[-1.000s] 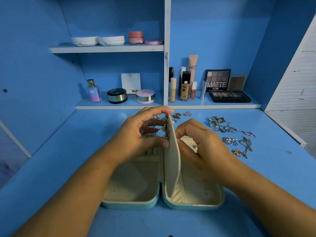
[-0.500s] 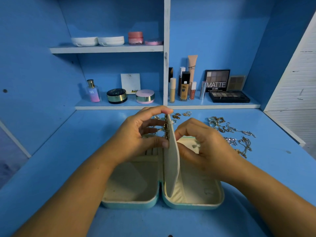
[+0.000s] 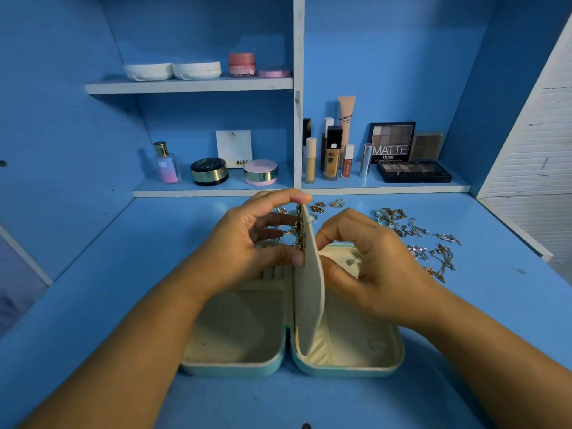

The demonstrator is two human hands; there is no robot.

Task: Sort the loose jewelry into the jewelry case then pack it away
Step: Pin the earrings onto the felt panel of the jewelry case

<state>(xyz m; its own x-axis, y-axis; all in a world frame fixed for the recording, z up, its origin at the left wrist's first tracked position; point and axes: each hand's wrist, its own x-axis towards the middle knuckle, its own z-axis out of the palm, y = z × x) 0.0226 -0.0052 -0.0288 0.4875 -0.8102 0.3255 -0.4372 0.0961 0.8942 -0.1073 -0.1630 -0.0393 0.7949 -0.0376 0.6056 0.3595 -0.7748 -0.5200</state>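
Desk: my blue desk (image 3: 93, 305), cosmetics on the shelves behind.
Case: jewelry case (image 3: 387, 360) lies open under my hands, its cream divider flap (image 3: 309, 292) upright between them.
Left hand (image 3: 244, 252): still pinching the flap's top edge, thumb below, earrings (image 3: 299, 227) beside my fingers.
Right hand (image 3: 371, 267): fingers curled against the flap's back; barely shifted.
Loose jewelry (image 3: 433, 246): beyond my right hand.

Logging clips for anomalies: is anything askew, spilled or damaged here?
Nothing stands out. The case lies open on the desk, both hands at its upright middle flap; chains lie loose at right, unsorted.
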